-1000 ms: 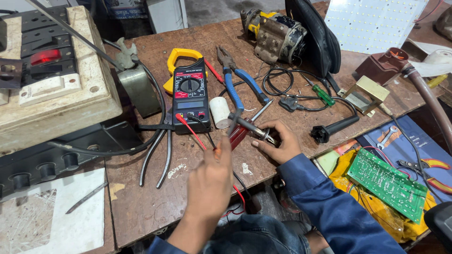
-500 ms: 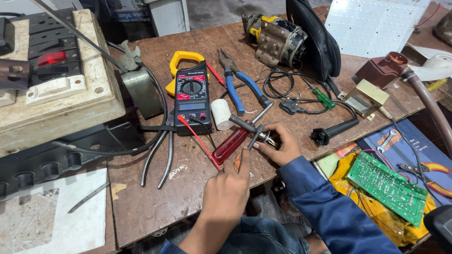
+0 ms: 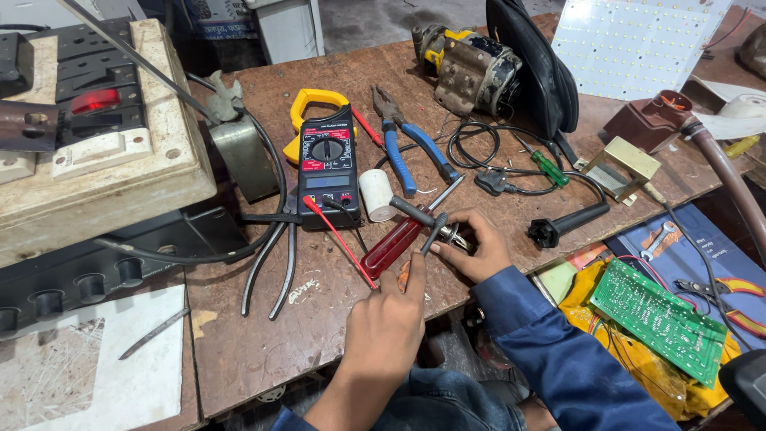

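Left hand: the left hand (image 3: pixel 388 319) is at the near edge of the desk (image 3: pixel 319 351), fingers (image 3: pixel 416 267) curled, pinching the red probe (image 3: pixel 339 242) near its tip, forefinger pointing away.
Right hand: the right hand (image 3: pixel 471 247) lies just right of it, fingers wrapped round a small metal part (image 3: pixel 452 234) (too hidden to tell its kind).
Black probe: the black probe (image 3: pixel 432 235) slants between the two hands, its end at the metal part.
Screwdriver: a red-handled screwdriver (image 3: pixel 395 243) lies on the desk, touching the left fingertips, its shaft pointing far right.
Meter: a black and yellow clamp meter (image 3: pixel 327 160) rests far left of the hands, red lead running toward them.
Nearby: white roll (image 3: pixel 375 194) just beside the meter; blue-handled pliers (image 3: pixel 407 148) farther back.
Right side: a green circuit board (image 3: pixel 658 319) sits on yellow cloth, well apart from the hands.
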Demonstrator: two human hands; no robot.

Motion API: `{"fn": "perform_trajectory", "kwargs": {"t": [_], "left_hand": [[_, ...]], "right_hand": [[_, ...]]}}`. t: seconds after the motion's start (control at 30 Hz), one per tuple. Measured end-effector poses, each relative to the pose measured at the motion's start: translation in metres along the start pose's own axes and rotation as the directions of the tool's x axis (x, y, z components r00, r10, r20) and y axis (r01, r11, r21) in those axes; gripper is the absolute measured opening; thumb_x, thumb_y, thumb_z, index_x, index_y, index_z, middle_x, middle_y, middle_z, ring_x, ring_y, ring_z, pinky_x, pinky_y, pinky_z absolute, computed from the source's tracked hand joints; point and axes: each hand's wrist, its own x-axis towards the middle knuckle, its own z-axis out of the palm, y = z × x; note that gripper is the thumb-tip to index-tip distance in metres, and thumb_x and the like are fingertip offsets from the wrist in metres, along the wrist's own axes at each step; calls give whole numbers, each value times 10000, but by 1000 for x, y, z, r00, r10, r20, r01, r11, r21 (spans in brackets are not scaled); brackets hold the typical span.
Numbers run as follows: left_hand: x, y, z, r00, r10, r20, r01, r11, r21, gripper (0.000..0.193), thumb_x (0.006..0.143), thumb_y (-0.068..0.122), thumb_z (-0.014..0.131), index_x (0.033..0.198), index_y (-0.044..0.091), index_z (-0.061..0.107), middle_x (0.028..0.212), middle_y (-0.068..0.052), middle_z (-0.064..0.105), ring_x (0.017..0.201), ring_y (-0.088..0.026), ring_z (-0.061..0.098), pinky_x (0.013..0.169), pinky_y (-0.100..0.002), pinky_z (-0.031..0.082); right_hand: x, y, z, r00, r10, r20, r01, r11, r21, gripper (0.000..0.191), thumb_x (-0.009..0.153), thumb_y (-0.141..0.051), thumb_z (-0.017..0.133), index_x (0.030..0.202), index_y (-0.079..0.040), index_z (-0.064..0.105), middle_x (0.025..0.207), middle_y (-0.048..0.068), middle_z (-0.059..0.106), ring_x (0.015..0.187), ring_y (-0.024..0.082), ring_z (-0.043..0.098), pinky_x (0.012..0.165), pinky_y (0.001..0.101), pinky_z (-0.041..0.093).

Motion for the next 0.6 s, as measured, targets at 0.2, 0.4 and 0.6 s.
{"fn": "perform_trajectory", "kwargs": {"t": [0.2,0.4,0.6], "left_hand": [[6,-4,-10,999,-50,15,50,999,11,616,838,66,659,1432,17,503,860,-217,647,589,-348,717,490,-453,584],[8,-19,-22,989,-122,-87,122,992,-12,603,835,64,632,1418,-12,497,885,-245,636,570,-351,709,475,-447,582],[3,2,-5,1000,-16,0,16,1000,3,652,808,56,651,1438,1,493,872,-219,639,574,-340,711,476,-450,581]], "right_hand": [[0,-2,0,998,59,25,-61,996,68,469,730,-144,903,1121,-75,653,977,40,693,856,116,664,759,277,553],[-1,-3,-1,998,69,14,-69,997,22,457,740,-172,909,1115,-81,666,962,25,705,830,109,657,734,276,546],[1,1,-2,1000,6,0,-6,1000,-4,465,733,-155,906,1120,-71,663,967,24,693,835,101,653,743,266,544]]}}
